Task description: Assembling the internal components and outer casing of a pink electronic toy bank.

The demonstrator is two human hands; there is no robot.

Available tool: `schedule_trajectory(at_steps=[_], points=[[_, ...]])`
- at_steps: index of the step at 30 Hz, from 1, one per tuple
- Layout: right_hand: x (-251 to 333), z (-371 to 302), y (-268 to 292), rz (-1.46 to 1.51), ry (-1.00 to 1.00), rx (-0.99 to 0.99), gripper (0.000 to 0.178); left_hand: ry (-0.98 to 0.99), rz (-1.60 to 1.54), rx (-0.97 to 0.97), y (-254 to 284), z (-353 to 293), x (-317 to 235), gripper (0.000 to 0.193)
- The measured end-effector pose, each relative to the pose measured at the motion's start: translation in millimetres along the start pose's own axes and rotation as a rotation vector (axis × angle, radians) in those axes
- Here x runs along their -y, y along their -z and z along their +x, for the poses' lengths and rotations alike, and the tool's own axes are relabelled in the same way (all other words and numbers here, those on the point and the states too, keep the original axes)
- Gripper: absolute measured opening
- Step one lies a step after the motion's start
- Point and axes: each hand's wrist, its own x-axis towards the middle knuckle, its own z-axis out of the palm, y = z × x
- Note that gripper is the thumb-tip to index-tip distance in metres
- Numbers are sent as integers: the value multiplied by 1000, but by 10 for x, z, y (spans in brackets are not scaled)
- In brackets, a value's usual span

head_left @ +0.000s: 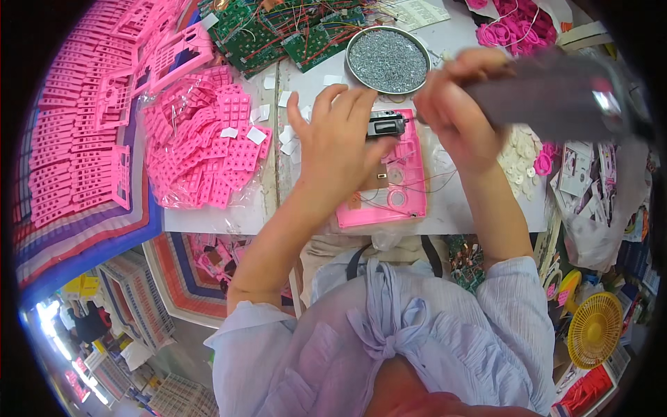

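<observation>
My left hand (337, 135) reaches over a pink plastic housing (415, 187) lying on the table. Its thumb and fingers are around a small black rectangular part (386, 125) at the housing's far end, and the palm hides some of the inside. Thin wires and a brown board (375, 179) show in the housing. In my closed right hand (458, 104) is a dark, thick-bodied electric screwdriver (549, 97), blurred and held nearly level, its narrow tip by the black part. Whether the tip touches anything I cannot tell.
Beyond the housing stands a round metal dish (351, 68) of small screws, with green circuit boards (306, 45) behind. A bag of pink keypads (208, 146) and stacked pink frames (76, 125) lie left. White discs (521, 156) and pink parts (517, 28) sit right.
</observation>
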Motion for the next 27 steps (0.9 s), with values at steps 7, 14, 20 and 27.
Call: schedule_trajectory(at_steps=[7,14,20,27], points=[[-393,84,134,-142,-70,-3,16,-22,58,127,-117,10,137,39],[-463,19,162,-434,-17,73,17,-53,7,110,-169,52,136,48],[-221,353,182,-95,-357,291,28,-35,-113,353,31,107,313,41],[286,684,2698,-1688,-432,-16,41,127,-121,395,1824,-690,325,54]])
